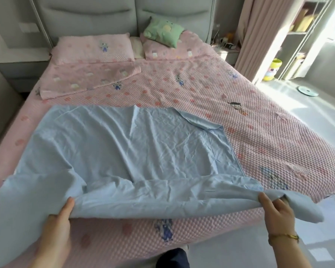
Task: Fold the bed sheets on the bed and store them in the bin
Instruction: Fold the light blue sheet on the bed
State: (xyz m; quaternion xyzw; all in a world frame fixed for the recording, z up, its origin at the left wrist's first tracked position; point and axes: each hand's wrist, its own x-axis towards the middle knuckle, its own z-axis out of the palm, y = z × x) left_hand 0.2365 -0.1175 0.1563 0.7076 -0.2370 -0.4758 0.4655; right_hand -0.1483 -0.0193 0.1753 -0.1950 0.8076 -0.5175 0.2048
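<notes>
A light blue sheet [124, 147] lies wrinkled across the near half of the bed, over a pink quilted cover [249, 132]. Its near edge is lifted off the bed's foot. My left hand [58, 231] grips that edge near its left end, thumb on top of the cloth. My right hand [277, 211] grips the same edge near its right end, with the fabric bunched round the fingers. The sheet's far right corner is folded over itself. No bin is in view.
Two pink pillows [94, 48] and a green cushion [162, 31] lie at the grey headboard. A folded pink blanket [85, 80] lies on the bed's left. A nightstand [21, 74] stands left of the bed. Curtain, shelves and a yellow container [273, 72] stand at the right, beside open floor.
</notes>
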